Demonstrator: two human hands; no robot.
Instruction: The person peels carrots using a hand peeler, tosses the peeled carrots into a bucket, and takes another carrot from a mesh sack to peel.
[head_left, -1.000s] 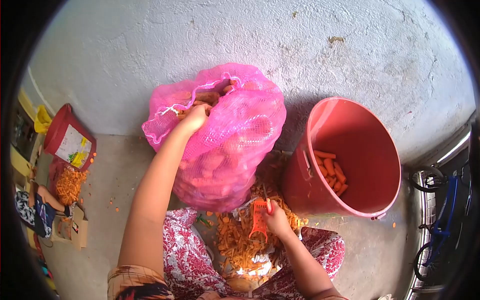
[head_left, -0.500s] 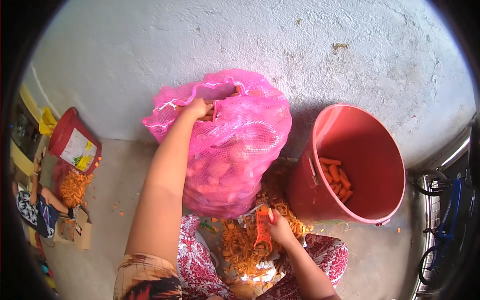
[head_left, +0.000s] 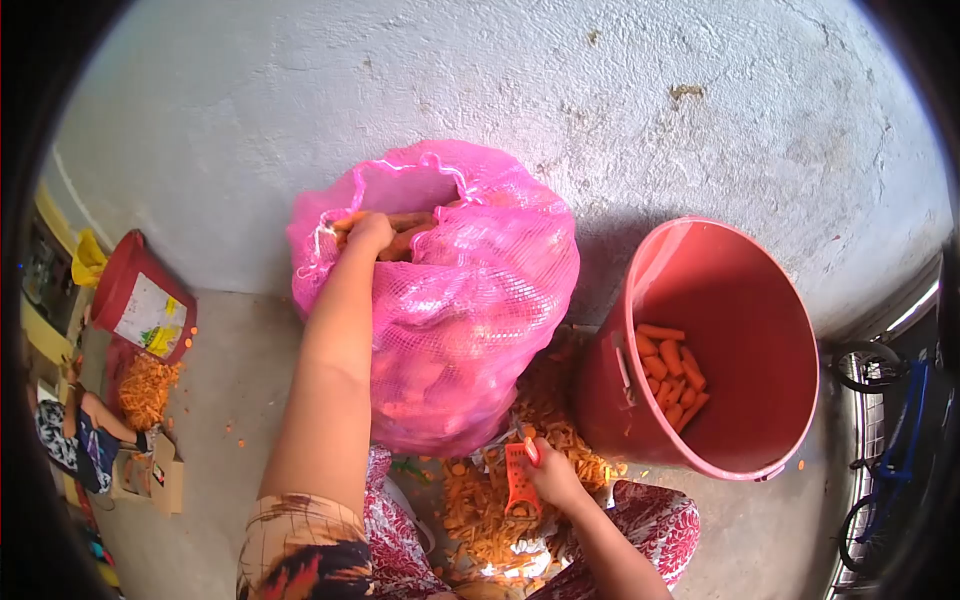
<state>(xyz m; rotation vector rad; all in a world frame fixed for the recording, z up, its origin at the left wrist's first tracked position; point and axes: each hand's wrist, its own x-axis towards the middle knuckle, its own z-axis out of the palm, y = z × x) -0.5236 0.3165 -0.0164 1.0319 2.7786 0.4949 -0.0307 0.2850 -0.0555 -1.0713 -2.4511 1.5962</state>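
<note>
In the mouth of a pink mesh sack (head_left: 450, 330) full of carrots, my left hand (head_left: 372, 232) is closed around a carrot (head_left: 349, 220); its fingertips are partly hidden. More unpeeled carrots (head_left: 405, 222) lie beside it. My right hand (head_left: 555, 476) grips an orange peeler (head_left: 520, 485) above a heap of peelings (head_left: 475, 510) between my legs. To the right stands a large red bucket (head_left: 600, 390), with peeled orange carrots (head_left: 675, 375) at its bottom.
At the far left are another red bucket (head_left: 135, 290), a pile of peelings (head_left: 148, 390), a cardboard box (head_left: 160, 478) and a seated person (head_left: 90, 430). A blue bicycle (head_left: 905, 430) is at the far right. A rough grey wall (head_left: 450, 80) rises behind the sack.
My left hand has moved left and slightly down within the sack's mouth, which gapes wider. My right hand still holds the peeler. The camera view has shifted slightly.
</note>
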